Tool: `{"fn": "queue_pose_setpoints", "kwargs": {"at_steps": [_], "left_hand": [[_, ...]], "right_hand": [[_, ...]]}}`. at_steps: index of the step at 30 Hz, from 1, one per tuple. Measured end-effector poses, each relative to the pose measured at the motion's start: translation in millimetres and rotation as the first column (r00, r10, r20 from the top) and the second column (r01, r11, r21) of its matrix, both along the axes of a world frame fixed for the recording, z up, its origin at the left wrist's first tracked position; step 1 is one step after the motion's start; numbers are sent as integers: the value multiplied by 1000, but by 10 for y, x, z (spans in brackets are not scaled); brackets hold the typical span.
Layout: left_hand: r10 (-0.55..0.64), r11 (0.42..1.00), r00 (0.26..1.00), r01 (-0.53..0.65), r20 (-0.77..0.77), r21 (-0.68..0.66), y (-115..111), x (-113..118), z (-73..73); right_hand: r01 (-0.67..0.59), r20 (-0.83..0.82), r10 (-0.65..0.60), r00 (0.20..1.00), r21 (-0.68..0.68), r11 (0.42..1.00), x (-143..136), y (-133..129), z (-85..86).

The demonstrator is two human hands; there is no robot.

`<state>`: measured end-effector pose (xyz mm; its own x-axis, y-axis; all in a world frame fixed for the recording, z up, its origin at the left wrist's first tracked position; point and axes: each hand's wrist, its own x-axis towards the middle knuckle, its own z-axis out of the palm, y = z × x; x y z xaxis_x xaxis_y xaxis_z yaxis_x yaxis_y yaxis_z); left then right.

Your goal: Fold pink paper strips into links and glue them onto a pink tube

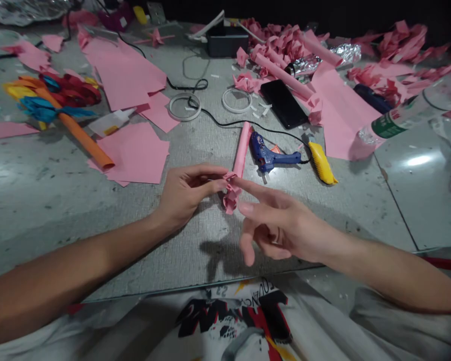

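Paper in crinkly pink folds between hands, smooth slender tube beyond.

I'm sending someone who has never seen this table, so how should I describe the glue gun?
On the grey table, look just beyond the right hand. Between a pink paper tube and a yellow tool lies the glue gun. Its dark blue, pistol-like shape sets it apart from the straight tube and the yellow tool.
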<state>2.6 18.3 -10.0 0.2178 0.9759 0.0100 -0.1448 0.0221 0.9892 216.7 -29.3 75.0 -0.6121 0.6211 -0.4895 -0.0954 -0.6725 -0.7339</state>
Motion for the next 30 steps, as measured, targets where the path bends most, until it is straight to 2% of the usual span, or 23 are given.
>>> {"fn": "queue_pose_setpoints", "kwargs": {"at_steps": [5, 11, 16, 22, 30], "left_hand": [[41, 999, 998, -40, -42, 15, -4, -20, 4], [-10, 996, 996, 17, -85, 83, -11, -29, 33], [-35, 996, 996, 42, -87, 75, -10, -17, 52], [-3, 997, 990, 13, -142, 73, -28, -8, 71], [22, 997, 987, -10, -158, 81, -31, 3, 71]], "right_hand": [[37, -180, -52, 982, -87, 995, -130, -30, -27], [145, -287, -175, 942, -123, 982, -202, -139, -89], [210, -325, -249, 912, -150, 966, -229, -189, -132], [251, -386, -296, 874, -163, 954, -230, -226, -137], [243, -351, -273, 896, -130, 961, -224, -192, -139]]}}
